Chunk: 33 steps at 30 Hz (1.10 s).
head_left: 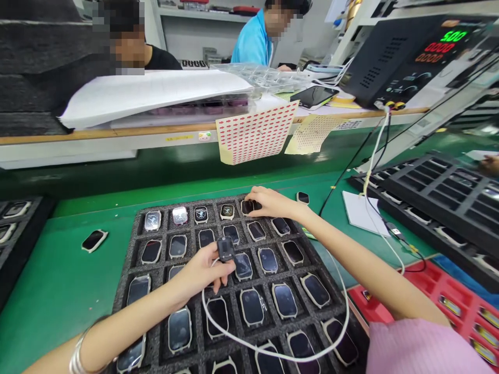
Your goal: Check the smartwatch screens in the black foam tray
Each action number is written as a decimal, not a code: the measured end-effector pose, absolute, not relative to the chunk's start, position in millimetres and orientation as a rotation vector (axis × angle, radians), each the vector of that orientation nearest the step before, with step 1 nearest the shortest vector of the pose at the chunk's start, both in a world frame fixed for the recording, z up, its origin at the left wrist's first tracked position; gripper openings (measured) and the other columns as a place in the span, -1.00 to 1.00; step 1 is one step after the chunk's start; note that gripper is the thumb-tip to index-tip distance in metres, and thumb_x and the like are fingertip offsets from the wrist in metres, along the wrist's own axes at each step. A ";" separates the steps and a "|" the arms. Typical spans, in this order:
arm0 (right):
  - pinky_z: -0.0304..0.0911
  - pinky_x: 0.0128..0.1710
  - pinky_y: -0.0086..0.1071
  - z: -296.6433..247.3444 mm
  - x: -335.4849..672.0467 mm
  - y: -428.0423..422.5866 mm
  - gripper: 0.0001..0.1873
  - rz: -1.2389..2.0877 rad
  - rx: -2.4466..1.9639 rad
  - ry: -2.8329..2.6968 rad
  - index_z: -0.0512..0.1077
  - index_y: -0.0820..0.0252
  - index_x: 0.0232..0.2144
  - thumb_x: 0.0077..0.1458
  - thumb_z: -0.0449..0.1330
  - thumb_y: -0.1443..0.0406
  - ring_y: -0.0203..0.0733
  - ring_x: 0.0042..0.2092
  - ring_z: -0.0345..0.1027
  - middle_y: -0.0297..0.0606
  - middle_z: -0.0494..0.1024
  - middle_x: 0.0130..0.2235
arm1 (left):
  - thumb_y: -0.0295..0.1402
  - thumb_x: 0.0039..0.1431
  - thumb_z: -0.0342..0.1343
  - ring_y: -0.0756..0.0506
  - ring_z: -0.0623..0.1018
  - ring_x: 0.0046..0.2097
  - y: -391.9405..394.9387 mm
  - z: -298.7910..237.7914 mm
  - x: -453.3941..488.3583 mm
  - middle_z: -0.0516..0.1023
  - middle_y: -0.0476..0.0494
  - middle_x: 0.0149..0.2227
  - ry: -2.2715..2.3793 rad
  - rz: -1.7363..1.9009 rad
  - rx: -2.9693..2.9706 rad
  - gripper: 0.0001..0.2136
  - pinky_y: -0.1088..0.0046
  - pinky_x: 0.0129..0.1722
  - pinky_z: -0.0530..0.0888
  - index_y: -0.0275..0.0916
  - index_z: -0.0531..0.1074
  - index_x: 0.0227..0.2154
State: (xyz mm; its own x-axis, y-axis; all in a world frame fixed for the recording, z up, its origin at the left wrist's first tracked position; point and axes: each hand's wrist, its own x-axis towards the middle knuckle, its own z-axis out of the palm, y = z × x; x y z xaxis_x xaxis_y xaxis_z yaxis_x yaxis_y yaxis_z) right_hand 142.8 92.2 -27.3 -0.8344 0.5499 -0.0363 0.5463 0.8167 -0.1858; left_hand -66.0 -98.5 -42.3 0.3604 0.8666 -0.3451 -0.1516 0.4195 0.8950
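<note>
My left hand [208, 267] pinches a small black square charger [225, 249] above the middle of the tray. From it a white cable [273, 358] loops across the tray and up on the right. At the tray's far right corner, the fingers of my right hand [271, 201] close on a dark-screened smartwatch [248, 206] in its compartment. The black foam tray [131, 244] holds rows of strapless smartwatches, mostly dark. In the far row, several screens are lit, among them a watch with a dial [201, 214].
Single watches lie on the green table left [94, 240] and right [302, 197] of the tray. Rightward are a white pad [364, 212], stacked black trays [440, 179] and a red tray [427, 280]. A power supply [393, 62] stands on the shelf. Two people sit beyond.
</note>
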 end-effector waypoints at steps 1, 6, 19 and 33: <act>0.27 -0.24 -0.24 -28.1 141.4 91.3 -0.61 0.283 -0.912 -2.953 0.47 0.31 -0.16 -0.04 0.35 0.23 0.07 -0.18 0.36 -0.07 0.45 -0.23 | -0.27 -0.02 0.26 0.08 0.37 -0.52 -96.4 -42.3 -63.0 0.38 0.00 -0.42 0.960 0.773 0.883 -0.70 0.62 -0.65 0.31 -0.31 0.35 -0.28; 0.26 -0.27 -0.28 -10.9 138.7 68.5 -0.70 0.234 -0.970 -2.749 0.43 0.34 -0.24 -0.01 0.30 0.26 -0.06 -0.28 0.36 -0.12 0.43 -0.27 | -0.32 -0.06 0.29 0.00 0.48 -0.40 -94.3 -49.9 -62.0 0.49 -0.14 -0.33 0.929 0.816 0.848 -0.70 0.55 -0.53 0.39 -0.34 0.37 -0.29; 0.27 -0.07 -0.14 -11.9 109.8 -31.3 -0.57 0.305 -0.478 -2.908 0.35 0.41 -0.05 0.05 0.26 0.27 0.04 -0.06 0.30 0.03 0.41 -0.06 | -0.26 0.10 0.19 0.00 0.49 -0.43 -101.5 -62.1 -63.5 0.45 -0.01 -0.43 0.923 0.879 1.019 -0.65 0.49 -0.46 0.48 -0.31 0.30 -0.11; 0.29 -0.03 -0.29 -11.6 128.4 -25.3 -0.54 0.679 -0.506 -2.799 0.27 0.32 0.07 0.20 0.16 0.19 -0.10 -0.02 0.32 -0.08 0.40 -0.03 | -0.14 0.10 0.16 0.06 0.44 -0.66 -103.3 -59.6 -65.0 0.54 -0.07 -0.53 1.032 0.814 1.008 -0.70 0.58 -0.66 0.39 -0.34 0.35 -0.35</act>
